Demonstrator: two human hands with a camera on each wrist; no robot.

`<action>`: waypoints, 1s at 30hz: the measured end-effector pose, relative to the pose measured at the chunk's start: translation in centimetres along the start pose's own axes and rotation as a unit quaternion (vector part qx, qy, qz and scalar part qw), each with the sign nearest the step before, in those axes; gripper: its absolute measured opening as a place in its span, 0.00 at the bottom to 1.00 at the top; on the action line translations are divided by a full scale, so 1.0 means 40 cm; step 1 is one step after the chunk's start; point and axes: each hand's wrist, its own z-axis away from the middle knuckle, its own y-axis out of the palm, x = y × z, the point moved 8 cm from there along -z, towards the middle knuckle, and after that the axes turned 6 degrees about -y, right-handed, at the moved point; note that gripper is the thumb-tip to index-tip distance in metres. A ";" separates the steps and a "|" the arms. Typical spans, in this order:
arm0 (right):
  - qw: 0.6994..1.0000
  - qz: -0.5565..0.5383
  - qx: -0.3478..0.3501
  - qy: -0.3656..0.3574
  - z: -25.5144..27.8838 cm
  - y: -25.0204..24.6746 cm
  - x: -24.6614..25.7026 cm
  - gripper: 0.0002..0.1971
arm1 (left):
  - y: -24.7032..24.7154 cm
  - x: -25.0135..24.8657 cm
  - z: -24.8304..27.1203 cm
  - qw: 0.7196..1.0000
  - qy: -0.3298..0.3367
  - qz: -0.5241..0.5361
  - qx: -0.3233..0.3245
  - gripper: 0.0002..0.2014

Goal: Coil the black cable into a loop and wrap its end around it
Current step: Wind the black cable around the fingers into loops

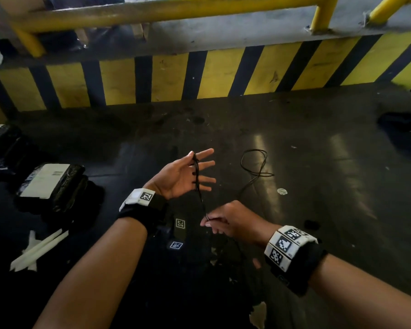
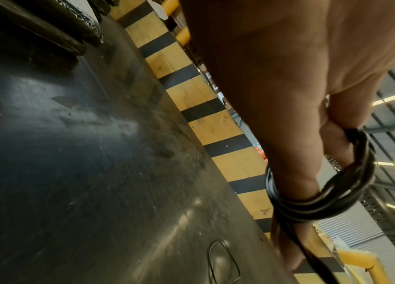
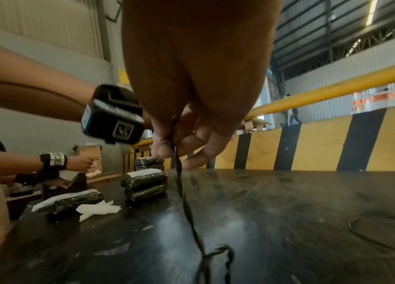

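Observation:
Turns of the black cable (image 1: 196, 172) are wound around the straight, spread fingers of my left hand (image 1: 183, 174), held palm-up above the dark table (image 1: 318, 186). The left wrist view shows the coil (image 2: 325, 203) ringing the fingers. From the coil a strand runs down to my right hand (image 1: 223, 222), which pinches it between thumb and fingers, seen close in the right wrist view as the cable (image 3: 179, 173) hanging to the table. The loose tail (image 1: 254, 165) lies in slack loops on the table beyond my hands.
Black wrapped packages (image 1: 52, 184) and white paper strips (image 1: 38, 250) lie at the left. A dark object (image 1: 403, 131) sits at the far right, and a small round disc (image 1: 282, 191) near the tail. A yellow-and-black striped barrier (image 1: 199, 74) borders the table's far side. Another person's hand (image 3: 79, 163) works at the left.

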 end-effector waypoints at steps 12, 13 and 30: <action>0.985 0.170 -0.006 0.003 -0.047 -0.246 0.050 0.08 | 0.041 0.168 0.016 0.966 -0.182 -0.177 0.041 0.21; 0.984 0.178 -0.019 0.002 -0.057 -0.273 0.055 0.08 | 0.054 0.174 0.022 0.965 -0.184 -0.177 0.063 0.21; 0.980 0.134 -0.137 -0.049 -0.121 -0.321 0.024 0.08 | 0.125 0.114 0.135 0.972 -0.084 0.022 0.218 0.27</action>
